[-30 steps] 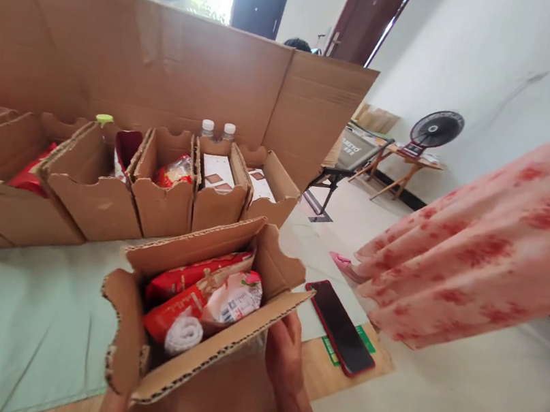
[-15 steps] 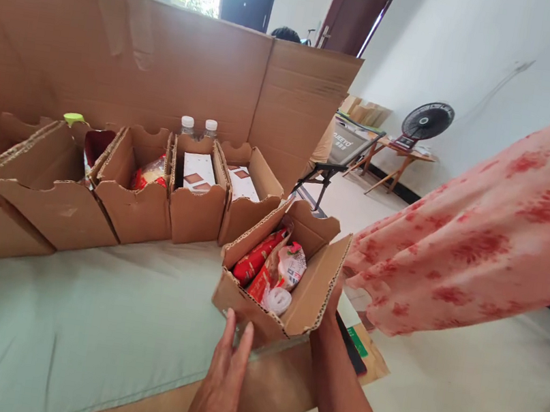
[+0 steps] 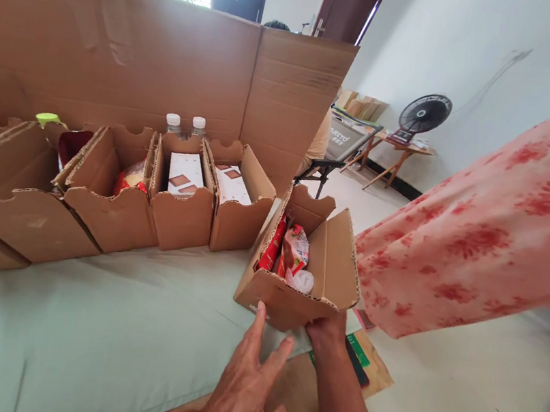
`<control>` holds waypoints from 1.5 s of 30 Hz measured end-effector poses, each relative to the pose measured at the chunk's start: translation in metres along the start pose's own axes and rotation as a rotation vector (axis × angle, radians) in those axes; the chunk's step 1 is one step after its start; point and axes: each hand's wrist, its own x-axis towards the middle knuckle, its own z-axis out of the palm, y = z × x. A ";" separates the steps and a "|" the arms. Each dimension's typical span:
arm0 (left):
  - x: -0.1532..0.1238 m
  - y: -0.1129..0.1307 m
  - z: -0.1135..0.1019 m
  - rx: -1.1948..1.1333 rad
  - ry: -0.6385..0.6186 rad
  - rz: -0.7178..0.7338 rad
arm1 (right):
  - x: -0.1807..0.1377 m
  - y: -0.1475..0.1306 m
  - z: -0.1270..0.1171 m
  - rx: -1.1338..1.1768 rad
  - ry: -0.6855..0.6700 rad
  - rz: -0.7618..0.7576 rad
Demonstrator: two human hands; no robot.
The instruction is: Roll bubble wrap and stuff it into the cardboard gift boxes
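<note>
Just right of the row of cartons comes one rough-edged, open corrugated carton, glossy red packets and one rolled white bundle inside! Left hand, fingers fanned wide, meets its front wall, contact unclear; right hand sits at its lower right corner, grip hidden, can't tell; that row shows five cartons, two round white caps behind

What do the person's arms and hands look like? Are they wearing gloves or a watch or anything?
No gloves and no watch show. The left hand is bare, with slim fingers and no ring in sight. The right hand looks bare too, but its fingers are mostly hidden, so I can't tell about rings there. No sleeves show on the forearms.
</note>
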 end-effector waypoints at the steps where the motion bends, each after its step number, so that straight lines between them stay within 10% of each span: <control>1: 0.005 -0.001 -0.002 -0.009 -0.007 0.008 | -0.009 0.000 -0.004 0.036 0.009 0.011; 8: 0.034 -0.003 -0.015 -0.035 -0.060 -0.056 | -0.032 0.010 -0.020 -0.017 -0.109 0.071; 19: -0.047 -0.058 -0.104 0.445 0.285 0.075 | 0.094 0.006 -0.059 -0.117 -0.388 0.188; 29: -0.052 -0.061 -0.103 0.546 0.348 0.148 | 0.145 0.040 -0.035 0.012 -0.437 0.174; 45: -0.048 -0.061 -0.097 0.574 0.307 0.143 | 0.132 0.060 -0.003 0.021 -0.376 0.104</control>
